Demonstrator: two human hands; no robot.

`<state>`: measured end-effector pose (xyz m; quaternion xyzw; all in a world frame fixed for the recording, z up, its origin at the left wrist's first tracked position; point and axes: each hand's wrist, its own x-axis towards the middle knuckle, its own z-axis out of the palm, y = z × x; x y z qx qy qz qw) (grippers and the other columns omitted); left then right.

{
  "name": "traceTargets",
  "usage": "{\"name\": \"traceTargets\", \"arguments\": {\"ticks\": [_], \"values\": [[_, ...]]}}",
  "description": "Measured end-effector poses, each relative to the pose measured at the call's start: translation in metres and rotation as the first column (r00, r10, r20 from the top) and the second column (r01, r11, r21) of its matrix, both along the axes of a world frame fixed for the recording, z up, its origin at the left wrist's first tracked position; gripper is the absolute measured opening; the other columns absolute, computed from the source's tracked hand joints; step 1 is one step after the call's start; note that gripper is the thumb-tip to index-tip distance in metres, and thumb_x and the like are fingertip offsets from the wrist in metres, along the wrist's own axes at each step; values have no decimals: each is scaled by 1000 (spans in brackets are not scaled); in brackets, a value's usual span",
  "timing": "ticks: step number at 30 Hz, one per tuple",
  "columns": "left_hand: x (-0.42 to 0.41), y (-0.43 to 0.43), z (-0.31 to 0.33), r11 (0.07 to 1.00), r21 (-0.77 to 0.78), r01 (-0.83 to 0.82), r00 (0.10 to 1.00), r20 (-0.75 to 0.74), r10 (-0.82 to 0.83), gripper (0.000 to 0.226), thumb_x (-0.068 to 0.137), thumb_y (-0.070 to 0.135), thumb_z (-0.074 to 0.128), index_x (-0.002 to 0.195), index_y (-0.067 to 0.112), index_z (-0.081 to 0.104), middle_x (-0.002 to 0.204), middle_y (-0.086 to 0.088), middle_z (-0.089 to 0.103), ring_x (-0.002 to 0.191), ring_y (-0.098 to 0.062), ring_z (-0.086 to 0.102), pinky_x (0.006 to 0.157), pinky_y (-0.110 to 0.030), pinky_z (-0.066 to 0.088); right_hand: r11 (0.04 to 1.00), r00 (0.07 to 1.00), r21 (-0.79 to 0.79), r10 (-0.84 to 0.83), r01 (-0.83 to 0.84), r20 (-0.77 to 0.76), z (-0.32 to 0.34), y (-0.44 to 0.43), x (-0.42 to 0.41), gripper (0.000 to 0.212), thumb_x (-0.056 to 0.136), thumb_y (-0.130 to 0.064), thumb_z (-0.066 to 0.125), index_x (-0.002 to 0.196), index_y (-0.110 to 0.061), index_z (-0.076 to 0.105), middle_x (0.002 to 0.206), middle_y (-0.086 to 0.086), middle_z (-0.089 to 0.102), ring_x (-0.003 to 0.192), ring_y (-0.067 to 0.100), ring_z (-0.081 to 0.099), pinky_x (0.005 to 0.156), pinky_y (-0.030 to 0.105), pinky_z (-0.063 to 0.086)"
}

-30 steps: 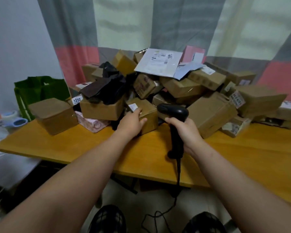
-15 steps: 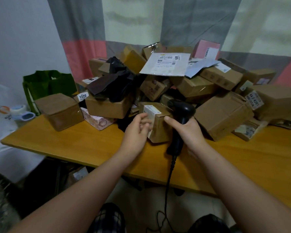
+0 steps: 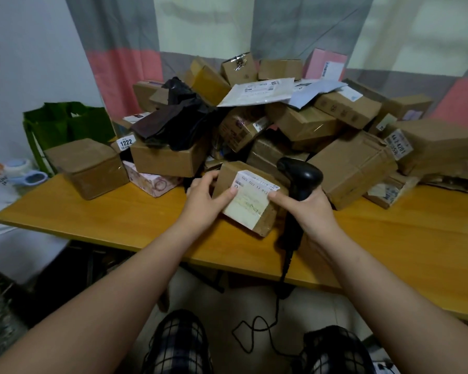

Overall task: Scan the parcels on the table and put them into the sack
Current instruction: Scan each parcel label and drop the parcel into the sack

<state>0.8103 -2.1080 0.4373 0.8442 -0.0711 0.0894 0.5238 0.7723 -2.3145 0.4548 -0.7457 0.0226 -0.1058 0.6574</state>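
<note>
Small brown cardboard parcel with a white printed label is held tilted between both hands, label turned up. The left grip is closed round its left side, thumb on the label's edge and fingers behind. The right grip is wrapped round the handle of a black handheld barcode scanner, one finger stretched out to touch the parcel's right edge. The parcel is just in front of a heap of brown cardboard boxes and pale mailers, over the orange-yellow wooden desk; whether it rests there I cannot tell. A green fabric bag stands near the desk's far left corner.
</note>
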Motion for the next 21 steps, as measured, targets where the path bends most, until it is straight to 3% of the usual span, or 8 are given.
{"name": "traceTargets", "arguments": {"ticks": [3,7,9,11,14,17,21], "values": [[-7,13,12,961,-218,169,985,-1,-173,32,89,36,63,115,42,46,119,10,53,98,5,59,73,-10,49,966,990,233,129,-111,-65,-3,-3,-2,54,79,-29,77,126,-20,53,110,1,72,100,17,69,71,34,60],[-9,27,20,940,-277,197,972,-67,-223,27,89,28,64,103,32,42,93,5,67,72,-1,67,60,-13,49,971,984,175,173,-163,-43,3,-3,-1,49,80,-36,74,122,-19,57,106,0,73,95,16,70,64,27,57],[-12,34,20,940,-254,228,965,-68,-252,38,86,26,68,107,38,39,101,1,65,78,-2,67,64,-14,51,987,991,102,129,-124,-41,6,0,0,43,81,-38,72,118,-22,59,107,-1,72,97,17,69,73,30,56],[-16,42,17,959,-122,255,966,-3,-257,64,84,22,72,122,53,31,124,1,53,101,1,61,78,-16,52,999,999,37,12,-10,-44,8,5,0,35,85,-39,69,115,-27,57,111,-5,66,102,17,64,82,33,55],[-21,51,4,976,183,116,980,138,-142,77,82,26,74,136,53,26,140,1,37,127,-14,42,105,-33,41,1000,1000,21,-3,4,-24,13,9,-12,28,87,-39,67,111,-28,56,97,-6,62,82,16,67,57,27,57],[-25,56,-14,975,222,-25,981,194,-19,70,80,29,76,137,35,37,136,-3,38,124,-13,36,105,-30,35,990,997,-122,78,-76,8,7,10,-37,15,85,-34,69,90,-23,63,60,-2,61,52,16,63,45,27,51],[-27,57,-27,977,199,-78,972,235,29,69,79,27,78,137,25,41,138,-4,38,122,-9,34,102,-25,32,958,994,-285,71,-45,81,-5,13,-58,16,84,-29,70,76,-19,62,57,2,60,54,21,62,55,40,54]]}}
